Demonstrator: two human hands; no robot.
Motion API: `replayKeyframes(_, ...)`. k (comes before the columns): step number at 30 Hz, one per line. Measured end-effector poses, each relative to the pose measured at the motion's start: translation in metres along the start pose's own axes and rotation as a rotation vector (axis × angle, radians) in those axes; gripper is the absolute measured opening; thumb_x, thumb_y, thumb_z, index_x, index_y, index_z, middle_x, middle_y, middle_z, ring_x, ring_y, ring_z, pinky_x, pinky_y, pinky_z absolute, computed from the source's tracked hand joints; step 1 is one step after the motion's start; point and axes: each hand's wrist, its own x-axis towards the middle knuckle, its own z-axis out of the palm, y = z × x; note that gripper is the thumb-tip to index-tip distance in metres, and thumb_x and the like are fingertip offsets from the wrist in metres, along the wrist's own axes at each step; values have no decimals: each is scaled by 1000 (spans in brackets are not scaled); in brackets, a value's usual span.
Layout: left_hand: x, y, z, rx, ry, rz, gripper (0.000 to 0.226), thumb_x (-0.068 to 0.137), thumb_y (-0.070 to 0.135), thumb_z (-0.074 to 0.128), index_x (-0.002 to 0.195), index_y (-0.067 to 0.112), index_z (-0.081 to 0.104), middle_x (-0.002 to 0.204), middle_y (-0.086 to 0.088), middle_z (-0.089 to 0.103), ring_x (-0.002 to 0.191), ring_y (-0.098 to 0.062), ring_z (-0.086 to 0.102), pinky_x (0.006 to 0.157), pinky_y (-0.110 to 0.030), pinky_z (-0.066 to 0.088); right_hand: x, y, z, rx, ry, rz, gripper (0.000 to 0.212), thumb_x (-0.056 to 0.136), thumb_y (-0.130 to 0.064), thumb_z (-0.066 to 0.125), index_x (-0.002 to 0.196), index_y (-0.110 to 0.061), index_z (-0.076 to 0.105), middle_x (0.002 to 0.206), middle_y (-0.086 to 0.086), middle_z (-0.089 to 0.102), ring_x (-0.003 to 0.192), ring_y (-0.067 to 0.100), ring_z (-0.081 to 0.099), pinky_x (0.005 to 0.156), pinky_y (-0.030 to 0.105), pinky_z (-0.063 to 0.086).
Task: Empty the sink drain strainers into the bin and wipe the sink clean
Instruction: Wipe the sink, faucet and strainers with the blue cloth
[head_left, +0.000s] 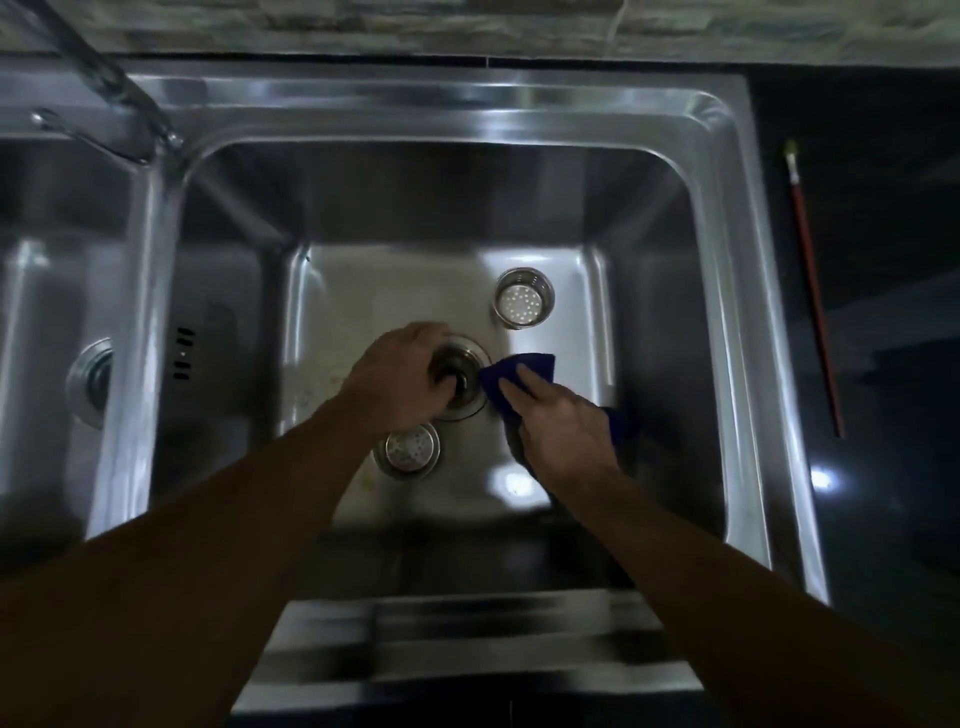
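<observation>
The left grip (400, 379) and right grip (566, 431) are bare, forearms (208, 545) too.

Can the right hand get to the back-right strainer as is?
Probably yes: the strainer stands alone, with nothing between it and the right hand. But that hand holds the blue cloth, so its grip is taken.

two strainers (523, 298) (408, 450) in sink (649, 171), drain (462, 379) between, brush (815, 296) right
</observation>
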Motion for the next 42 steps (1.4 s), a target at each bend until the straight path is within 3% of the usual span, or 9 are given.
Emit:
replayKeyframes(4, -49, -18, 11, 87, -205, -34, 92, 70, 54, 77, 149, 28, 39, 146, 3, 45, 131, -21, 47, 107, -41, 46, 7, 4, 29, -213, -129, -186, 68, 100, -18, 49, 160, -12, 16, 167, 19, -1, 154, 41, 2, 124, 48, 18)
replayKeyframes(7, -61, -23, 19, 249, -221, 33, 100, 65, 61, 80, 148, 30, 36, 143, 3, 39, 130, -22, 44, 102, -43, 48, 6, 17, 44, -247, -124, -275, 76, 101, -3, 43, 159, -8, -5, 164, 18, -19, 152, 40, -17, 126, 44, -4)
replayKeyframes(13, -60, -26, 13, 225, -212, 13, 84, 70, 42, 82, 142, 28, 42, 138, 0, 42, 127, -25, 48, 96, -40, 48, 7, 31, 41, -87, -127, -472, 78, 94, 7, 43, 159, -16, 9, 166, 11, -6, 153, 37, -10, 127, 44, -2)
replayKeyframes(17, -61, -41, -35, 218, -103, 53, 69, 77, 39, 76, 138, 27, 46, 133, -1, 48, 123, -27, 55, 98, -42, 51, 4, 16, 43, -91, -275, -678, 70, 102, -6, 48, 159, -18, 9, 165, 7, -10, 153, 35, -13, 126, 48, 0)
replayKeyframes(26, -73, -106, -140, 445, 15, 140, 95, 74, 71, 67, 152, 25, 35, 147, -6, 51, 134, -29, 49, 112, -46, 42, 33, -94, 47, -183, -285, -849, 58, 109, -19, 28, 161, -20, 2, 167, 3, -13, 153, 31, -18, 125, 47, -5)
replayKeyframes(29, -73, -117, -129, 494, 84, 209, 94, 76, 71, 65, 152, 19, 41, 146, -8, 53, 139, -29, 45, 122, -44, 30, 43, -129, 52, -127, -290, -862, 55, 109, -23, 30, 161, -21, 12, 169, 3, -4, 155, 31, -10, 126, 49, 1)
replayKeyframes(35, -68, -124, -123, 338, 243, 244, 91, 74, 61, 75, 148, 17, 47, 139, -10, 58, 133, -34, 50, 117, -44, 37, 28, -96, 52, -1, -267, -987, 51, 101, -12, 52, 151, -13, 43, 164, 10, 25, 154, 34, 13, 125, 51, 15)
replayKeyframes(39, -67, -123, -121, 330, 306, 269, 90, 79, 60, 71, 151, 13, 44, 145, -12, 55, 133, -33, 50, 118, -39, 32, 17, -52, 50, 71, -77, -807, 57, 91, -10, 70, 145, -12, 52, 157, 12, 40, 148, 37, 29, 119, 54, 28)
replayKeyframes(42, -64, -126, -120, 313, 340, 289, 90, 81, 56, 71, 153, 12, 40, 149, -11, 50, 136, -33, 46, 121, -36, 26, 42, -71, 52, 73, 53, -561, 55, 98, -17, 61, 150, -12, 45, 160, 15, 33, 149, 39, 27, 118, 59, 28)
